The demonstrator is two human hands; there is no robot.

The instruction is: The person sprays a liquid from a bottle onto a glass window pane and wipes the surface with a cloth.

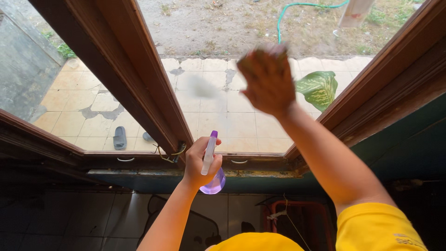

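My left hand (202,160) is wrapped around a spray bottle (211,169), white nozzle up and purple belly hanging below my palm, and I hold it just under the bottom rail of the window frame (153,100). My right hand (268,81) is up high, pressed flat toward the glass pane (218,107) right of the frame's middle post; it is blurred, and something greenish peeks past my fingertips, so I cannot tell whether I grip a cloth there or just spread the fingers. A faint smear sits on the pane to the left of that hand. Through the glass, beyond the frame, I see pale tiled paving, a grey sandal (119,138) lying near the frame's lower left corner, a big green leaf (319,88) close to its right side, and a green hose (297,9) curling over bare ground farther out. My yellow sleeves (376,227) show below the frame.
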